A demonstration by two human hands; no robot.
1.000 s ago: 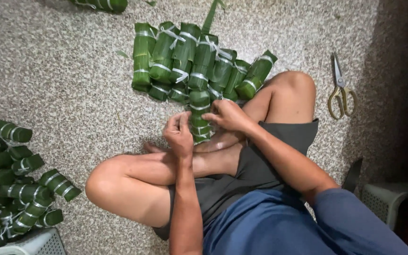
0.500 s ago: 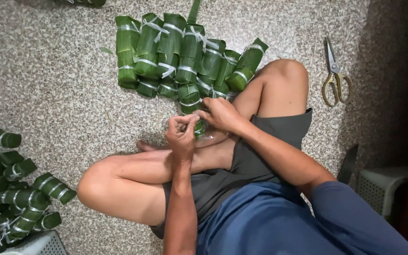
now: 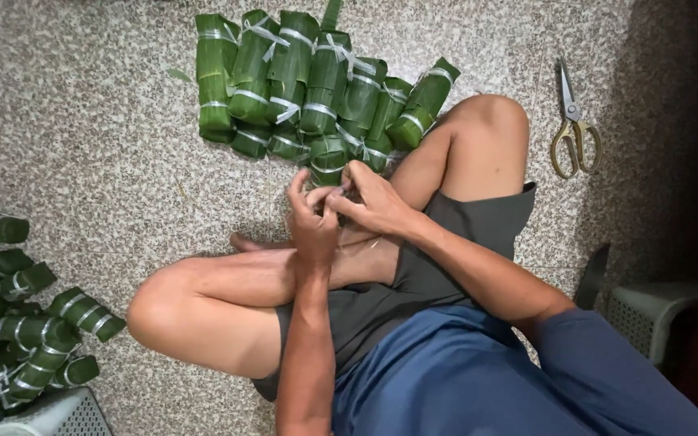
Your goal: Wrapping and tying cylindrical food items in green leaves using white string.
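Floor (image 3: 107,137): speckled stone, person seated cross-legged on it. Bare knees (image 3: 159,311) at 8 o'clock and at 2 o'clock of the hands.

Surroundings: a batch of rolls (image 3: 300,81), green leaf-wrapped and tied with pale string, lies at 12 o'clock, laid side by side and touching. A second pile (image 3: 18,315) of the same rolls sits at 9 o'clock, well apart, beside the corner of a pale basket (image 3: 58,416) at the bottom edge. Scissors (image 3: 573,121) with yellow handles lie closed on the floor at 2 o'clock, beyond the raised knee. A grey crate (image 3: 648,315) stands at 4 o'clock. Nothing lies between the hands and the near batch.

Left hand (image 3: 314,222): fingers curled, thumb and forefinger pinched together at the near end of one roll (image 3: 329,157).

Right hand (image 3: 373,202): fingers bent, tips meeting those of the left hand at the same spot. Both appear to pinch string; the string itself is too small to confirm.

That roll lies at the front edge of the batch, touching its neighbours, just above the shins.
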